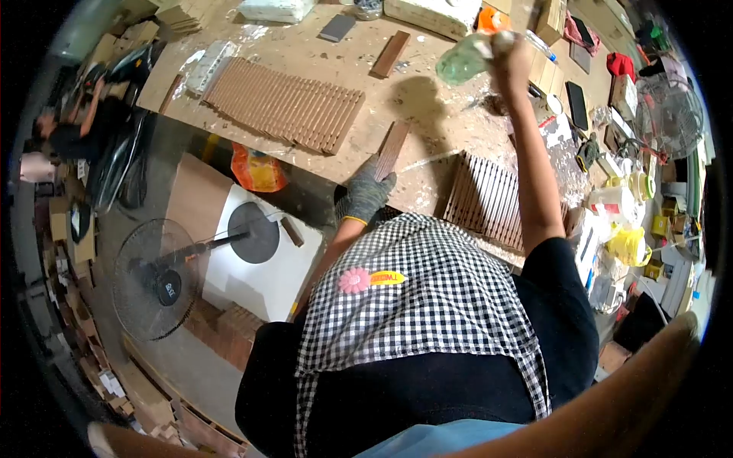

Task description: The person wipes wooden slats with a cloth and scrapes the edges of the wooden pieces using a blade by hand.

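At the desk's near edge, the left hand holds a brown wood strip in gloved fingers; the right hand's fingers grip a green bottle nearer the far edge, open surface between.

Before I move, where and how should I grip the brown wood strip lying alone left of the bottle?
Pinch the wood strip at mid-length across its two long edges, best from above. It is long and narrow, lies flat at a slant, and has bare tabletop along both long sides, so neither edge looks blocked.
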Tool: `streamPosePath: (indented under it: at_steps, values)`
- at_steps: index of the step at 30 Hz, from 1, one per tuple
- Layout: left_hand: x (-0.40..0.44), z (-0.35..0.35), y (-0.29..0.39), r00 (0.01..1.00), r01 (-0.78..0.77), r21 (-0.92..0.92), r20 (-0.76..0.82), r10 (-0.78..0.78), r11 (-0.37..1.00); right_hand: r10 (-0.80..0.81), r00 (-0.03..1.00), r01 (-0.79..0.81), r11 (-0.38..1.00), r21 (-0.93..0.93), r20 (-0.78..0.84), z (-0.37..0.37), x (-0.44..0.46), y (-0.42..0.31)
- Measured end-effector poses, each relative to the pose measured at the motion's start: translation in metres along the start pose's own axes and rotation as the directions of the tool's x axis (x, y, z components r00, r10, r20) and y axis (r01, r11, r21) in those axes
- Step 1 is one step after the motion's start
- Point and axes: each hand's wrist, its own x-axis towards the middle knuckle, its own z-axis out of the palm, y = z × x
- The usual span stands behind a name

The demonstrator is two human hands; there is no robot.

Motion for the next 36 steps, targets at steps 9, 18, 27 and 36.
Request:
streamPosePath:
  at_steps: [9,18,27,36]
  values:
    - [0.003,-0.009,0.006,0.983,0.146,-0.313,0.152,-0.103,0.939,0.551,0.72,-0.515,0.018,0.857,0.421,-0.001,-0.043,0.16]
    - [-0.002,0.009,-0.014,0.92,0.387,-0.863,0.339,-0.196,0.324,0.464,0.664,-0.634,-0.067,0.77,0.587,0.049,-0.076,0.192]
    - [-0.017,-0.002,-0.01,0.969,0.134,-0.724,0.237,0.062,0.676,0.094,0.957,-0.181,0.933,0.31,0.275,0.004,-0.054,-0.009]
    - [-0.001,0.048,-0.066,0.812,-0.53,0.219,-0.148,0.565,0.819,0.156,0.933,-0.273,0.892,0.359,0.323,-0.036,-0.054,-0.077]
